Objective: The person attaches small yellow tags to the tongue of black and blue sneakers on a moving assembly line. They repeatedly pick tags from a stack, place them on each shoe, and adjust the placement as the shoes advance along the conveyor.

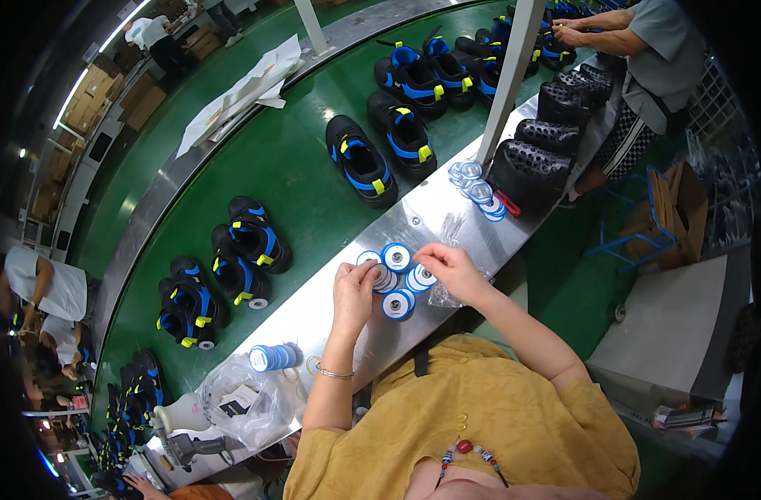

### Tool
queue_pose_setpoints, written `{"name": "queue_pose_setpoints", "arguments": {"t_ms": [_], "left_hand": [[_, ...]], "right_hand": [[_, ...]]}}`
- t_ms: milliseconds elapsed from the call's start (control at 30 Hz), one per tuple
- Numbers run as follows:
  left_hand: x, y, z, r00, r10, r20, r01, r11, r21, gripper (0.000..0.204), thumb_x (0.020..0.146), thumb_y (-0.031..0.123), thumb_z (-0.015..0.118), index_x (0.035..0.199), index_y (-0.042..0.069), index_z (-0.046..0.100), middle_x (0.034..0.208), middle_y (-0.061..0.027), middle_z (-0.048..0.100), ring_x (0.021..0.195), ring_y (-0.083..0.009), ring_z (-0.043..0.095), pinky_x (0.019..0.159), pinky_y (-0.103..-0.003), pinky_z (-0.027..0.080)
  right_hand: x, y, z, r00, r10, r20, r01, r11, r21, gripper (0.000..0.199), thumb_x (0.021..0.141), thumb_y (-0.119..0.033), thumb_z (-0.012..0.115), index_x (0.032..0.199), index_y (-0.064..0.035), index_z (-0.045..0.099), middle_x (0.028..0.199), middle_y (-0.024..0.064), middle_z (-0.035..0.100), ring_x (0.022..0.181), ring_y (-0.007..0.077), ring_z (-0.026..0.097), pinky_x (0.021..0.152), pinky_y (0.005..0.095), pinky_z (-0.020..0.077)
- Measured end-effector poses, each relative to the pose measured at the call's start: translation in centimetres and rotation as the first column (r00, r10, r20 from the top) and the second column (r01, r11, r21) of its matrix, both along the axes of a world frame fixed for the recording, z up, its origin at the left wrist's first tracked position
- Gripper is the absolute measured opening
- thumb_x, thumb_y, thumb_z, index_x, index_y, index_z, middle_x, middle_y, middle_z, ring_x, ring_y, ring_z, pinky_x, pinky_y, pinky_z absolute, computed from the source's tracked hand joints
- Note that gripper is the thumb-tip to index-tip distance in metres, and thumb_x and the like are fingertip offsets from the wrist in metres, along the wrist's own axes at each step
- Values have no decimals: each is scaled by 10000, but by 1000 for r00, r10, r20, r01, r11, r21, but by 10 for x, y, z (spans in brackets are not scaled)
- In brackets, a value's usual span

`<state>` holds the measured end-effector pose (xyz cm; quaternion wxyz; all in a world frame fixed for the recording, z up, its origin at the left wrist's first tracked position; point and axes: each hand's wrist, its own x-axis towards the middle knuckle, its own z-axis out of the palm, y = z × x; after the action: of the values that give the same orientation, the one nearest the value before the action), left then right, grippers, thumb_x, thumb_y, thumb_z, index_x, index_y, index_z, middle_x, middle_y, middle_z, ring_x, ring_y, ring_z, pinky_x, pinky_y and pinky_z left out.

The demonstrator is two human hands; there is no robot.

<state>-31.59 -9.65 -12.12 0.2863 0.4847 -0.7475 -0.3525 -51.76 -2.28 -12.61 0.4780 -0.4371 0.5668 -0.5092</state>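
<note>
Blue-rimmed discs [396, 256] lie clustered; left hand [352, 296], nine o'clock, pinches one; right hand [455, 273], two o'clock, grip unclear.

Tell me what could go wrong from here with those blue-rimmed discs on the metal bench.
1. The blue-rimmed discs between the left hand and right hand overlap loosely, so two might be lifted together.
2. The clear plastic bag beside that pile could catch on the right hand and drag discs.
3. The separate row of discs on the metal bench might spread or roll if the left forearm bumps it.
</note>
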Motion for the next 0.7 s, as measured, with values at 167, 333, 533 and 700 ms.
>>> {"name": "queue_pose_setpoints", "arguments": {"t_ms": [167,333,533,700], "left_hand": [[-5,1,5,989,106,-104,-84,978,191,149,829,80,717,932,-25,695,734,-73,600,620,-141,552,581,-293,463],[-6,0,18,965,134,-224,-47,935,352,91,845,52,716,879,-17,668,744,-27,643,626,-53,548,503,-196,444],[-13,3,23,933,137,-333,-21,944,330,102,849,61,721,873,-25,673,779,-43,667,652,-71,586,524,-205,487],[-17,2,22,948,102,-302,-14,960,281,99,844,58,725,880,-26,688,810,-46,659,666,-79,592,534,-209,491]], "right_hand": [[17,-7,8,977,14,-214,-16,1000,-4,154,907,-172,613,911,-20,639,680,127,624,592,166,590,548,320,440],[25,-20,20,949,66,-307,-104,988,-110,135,884,-158,608,886,-27,641,707,162,634,615,289,627,564,383,465],[25,-31,20,873,-53,-486,-111,946,-304,84,865,-107,619,858,-28,644,720,178,626,648,348,625,554,401,466],[21,-33,26,868,-57,-494,-99,953,-285,113,862,-129,594,803,-36,618,706,171,625,661,368,623,572,448,473]]}}
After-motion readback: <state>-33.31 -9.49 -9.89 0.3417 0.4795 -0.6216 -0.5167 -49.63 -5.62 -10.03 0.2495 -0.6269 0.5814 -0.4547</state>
